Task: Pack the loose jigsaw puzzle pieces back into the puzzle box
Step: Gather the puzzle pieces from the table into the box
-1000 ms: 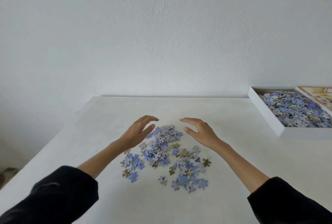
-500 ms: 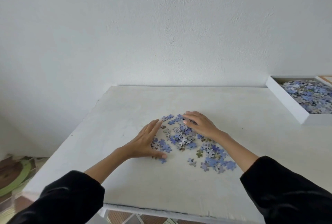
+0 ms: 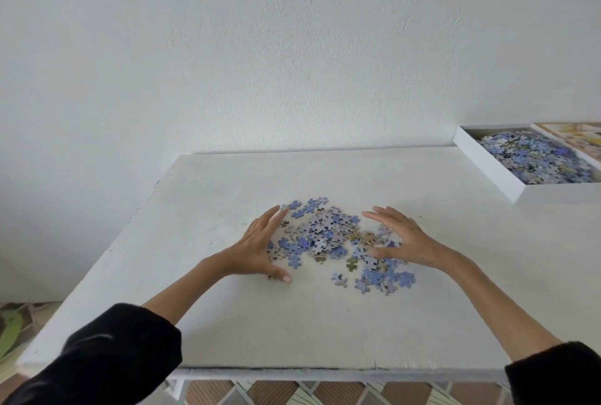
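Observation:
A heap of loose blue and grey puzzle pieces lies in the middle of the white table. My left hand rests on edge at the heap's left side, fingers straight, thumb on the table. My right hand stands at the heap's right side with fingers spread and lies over some pieces. A smaller scatter of pieces lies nearer to me, below my right hand. The white puzzle box sits at the far right of the table and holds many pieces.
A printed box lid or picture sheet lies beside the box at the right edge. The white wall stands just behind the table. Patterned floor shows past the table's left and front edges.
Both hands came down from above the heap onto the table. Now they flank the pieces, which are bunched closer between the palms. The view has tilted down a little.

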Action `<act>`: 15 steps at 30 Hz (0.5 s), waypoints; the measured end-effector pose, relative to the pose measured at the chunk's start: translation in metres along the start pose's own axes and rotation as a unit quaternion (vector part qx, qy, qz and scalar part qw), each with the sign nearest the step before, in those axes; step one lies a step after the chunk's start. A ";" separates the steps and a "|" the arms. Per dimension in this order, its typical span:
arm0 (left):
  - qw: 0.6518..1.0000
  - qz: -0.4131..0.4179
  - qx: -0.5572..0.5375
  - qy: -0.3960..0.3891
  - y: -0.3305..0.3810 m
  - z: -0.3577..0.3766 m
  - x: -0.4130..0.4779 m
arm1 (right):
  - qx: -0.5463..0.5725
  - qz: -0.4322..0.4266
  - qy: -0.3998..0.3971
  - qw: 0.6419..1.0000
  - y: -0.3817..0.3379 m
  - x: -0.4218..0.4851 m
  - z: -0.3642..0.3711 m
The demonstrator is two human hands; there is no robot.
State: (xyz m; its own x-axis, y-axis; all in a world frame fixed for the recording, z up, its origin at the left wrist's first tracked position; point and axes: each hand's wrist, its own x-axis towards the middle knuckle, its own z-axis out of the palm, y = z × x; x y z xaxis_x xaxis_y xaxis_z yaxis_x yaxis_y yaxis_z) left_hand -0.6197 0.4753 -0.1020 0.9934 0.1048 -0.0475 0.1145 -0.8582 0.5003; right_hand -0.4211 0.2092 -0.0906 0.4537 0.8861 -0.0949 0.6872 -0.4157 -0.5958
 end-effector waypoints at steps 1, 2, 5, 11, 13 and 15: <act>1.000 0.006 0.000 -0.010 -0.001 0.001 -0.003 | -0.001 0.009 -0.030 0.999 0.007 -0.008 -0.002; 1.000 0.012 0.002 -0.020 -0.001 0.002 -0.006 | -0.007 0.012 -0.060 0.998 0.011 -0.015 -0.003; 0.999 0.019 0.023 -0.030 0.002 0.004 -0.010 | -0.051 -0.001 -0.121 0.991 0.012 -0.025 0.001; 0.998 0.011 0.059 0.015 0.011 0.012 0.002 | -0.101 -0.013 -0.059 0.993 -0.003 -0.017 0.025; 0.998 -0.001 0.048 0.030 0.014 0.015 0.009 | -0.133 -0.009 -0.022 0.991 -0.009 -0.012 0.032; 0.998 -0.016 0.036 0.043 0.014 0.017 0.015 | -0.137 0.000 0.002 0.991 -0.014 -0.007 0.037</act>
State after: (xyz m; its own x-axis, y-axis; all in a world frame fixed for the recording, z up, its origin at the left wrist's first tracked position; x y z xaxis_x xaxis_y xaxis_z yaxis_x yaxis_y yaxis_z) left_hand -0.6028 0.4564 -0.1100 0.9847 0.1740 0.0141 0.1506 -0.8875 0.4356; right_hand -0.4548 0.2169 -0.1105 0.4555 0.8855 -0.0920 0.8148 -0.4563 -0.3575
